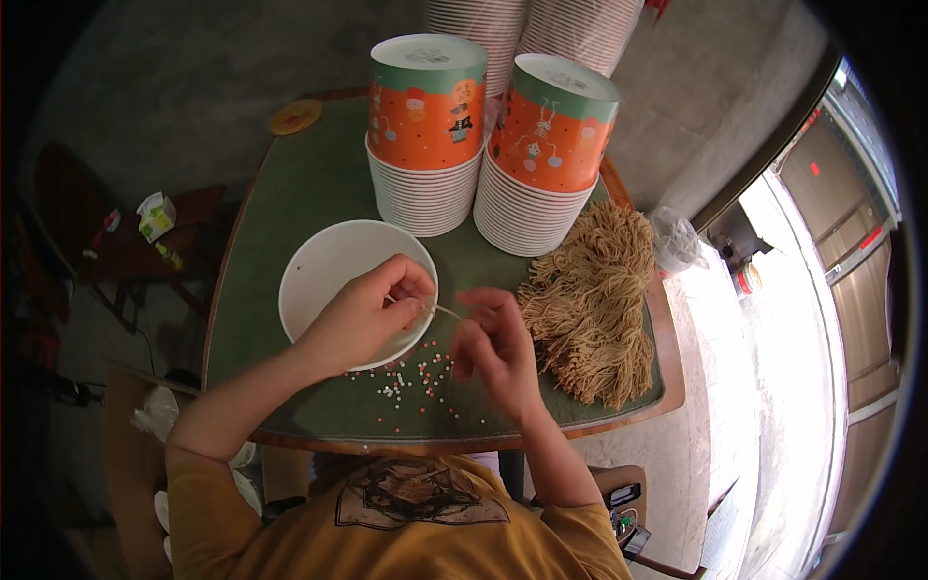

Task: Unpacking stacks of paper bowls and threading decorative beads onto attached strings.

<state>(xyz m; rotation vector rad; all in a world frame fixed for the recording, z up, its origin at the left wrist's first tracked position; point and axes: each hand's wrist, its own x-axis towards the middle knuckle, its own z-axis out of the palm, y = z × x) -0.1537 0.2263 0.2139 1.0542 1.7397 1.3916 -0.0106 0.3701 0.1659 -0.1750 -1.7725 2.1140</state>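
A white paper bucket (pixel 324 256) lies with its wide mouth toward me on the green table. My left hand (pixel 362 314) reaches across its opening, thumb and fingers pinched together at the right rim on a thin beige cord (pixel 447 311). The cord sticks out to the right, toward my right hand (pixel 498 353). That hand hovers just right of the bucket, thumb and index finger apart around the cord's end, slightly blurred. Beside it lies a thick bundle of beige cords (pixel 594 304). Small white and orange round bits (pixel 396 387) are scattered before the bucket.
Two stacks of upside-down paper buckets, a left stack (pixel 425 126) and a right stack (pixel 546 145), stand at the table's back. Further bucket stacks (pixel 580 34) rise behind them. A clear plastic bag (pixel 677 237) sits at the right edge. A tissue pack (pixel 156 217) rests on a chair at left.
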